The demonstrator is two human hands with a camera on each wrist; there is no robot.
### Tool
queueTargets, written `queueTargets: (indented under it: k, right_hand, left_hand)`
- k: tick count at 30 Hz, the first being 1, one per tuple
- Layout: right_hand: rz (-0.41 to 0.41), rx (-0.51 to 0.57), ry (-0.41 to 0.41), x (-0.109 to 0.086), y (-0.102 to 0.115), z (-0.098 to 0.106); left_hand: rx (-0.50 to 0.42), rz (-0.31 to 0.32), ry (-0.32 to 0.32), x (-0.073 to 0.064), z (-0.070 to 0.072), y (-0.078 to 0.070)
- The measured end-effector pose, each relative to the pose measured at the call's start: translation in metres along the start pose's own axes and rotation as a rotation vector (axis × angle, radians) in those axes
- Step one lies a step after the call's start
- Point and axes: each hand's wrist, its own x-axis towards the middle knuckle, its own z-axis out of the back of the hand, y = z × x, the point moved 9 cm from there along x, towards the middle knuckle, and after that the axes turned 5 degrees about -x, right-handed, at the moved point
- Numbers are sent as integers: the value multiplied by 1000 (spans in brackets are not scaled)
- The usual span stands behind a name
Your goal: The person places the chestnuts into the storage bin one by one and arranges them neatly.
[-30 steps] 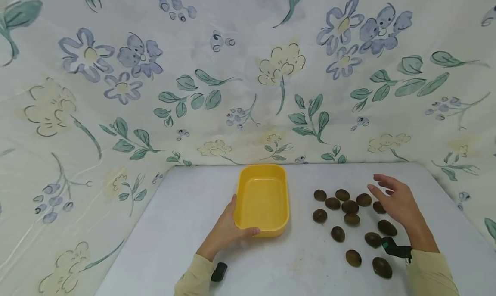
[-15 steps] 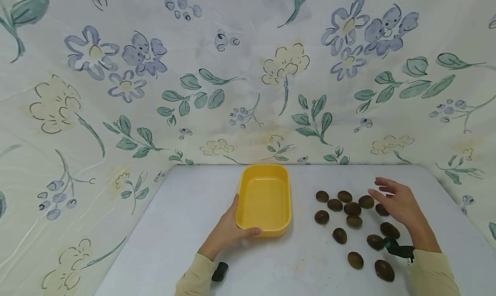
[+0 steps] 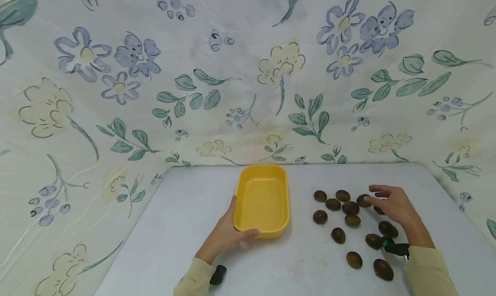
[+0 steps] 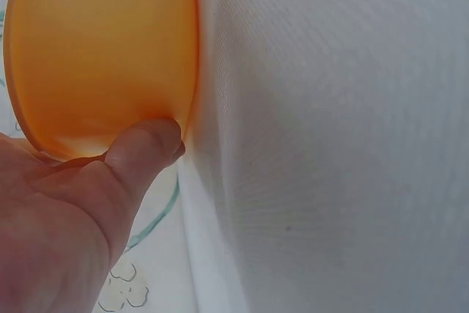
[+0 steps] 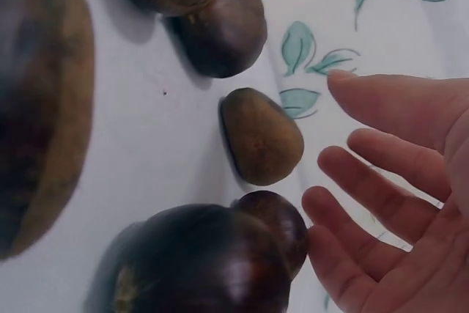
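Note:
A shallow yellow plastic tray (image 3: 261, 197) sits on the white table. My left hand (image 3: 225, 233) grips its near left corner, the thumb over the near edge and the fingers along the left side. In the left wrist view, the thumb (image 4: 146, 148) presses the tray wall (image 4: 102, 49). Several brown chestnuts (image 3: 350, 208) lie scattered to the tray's right. Over the far right ones hovers my right hand (image 3: 399, 207), fingers spread and holding nothing. Its thumb overlaps a chestnut (image 3: 362, 200) in the head view; in the right wrist view a gap separates it from the middle chestnut (image 5: 261, 137).
More chestnuts lie nearer the front, one (image 3: 383, 269) beside the right sleeve (image 3: 428, 270). A black wrist device (image 3: 395, 247) hangs by the right wrist, another (image 3: 218, 275) by the left. Flowered cloth (image 3: 244, 72) rises behind the table's far edge.
My right hand has dropped slightly and shifted left, bringing its thumb over a chestnut in the head view. The left hand and the tray stay put; the head view sways slightly.

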Motion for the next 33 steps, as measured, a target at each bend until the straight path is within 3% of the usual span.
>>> queueTargets:
  k: [19,33]
  right_hand:
    - [-24,-72,78,6,-5,-9]
    - [18,-100,34,7,-10,-9]
  left_hand:
    - [14,-4,-2,-2,1,-3]
    - [28,8,7,1,-2,-2]
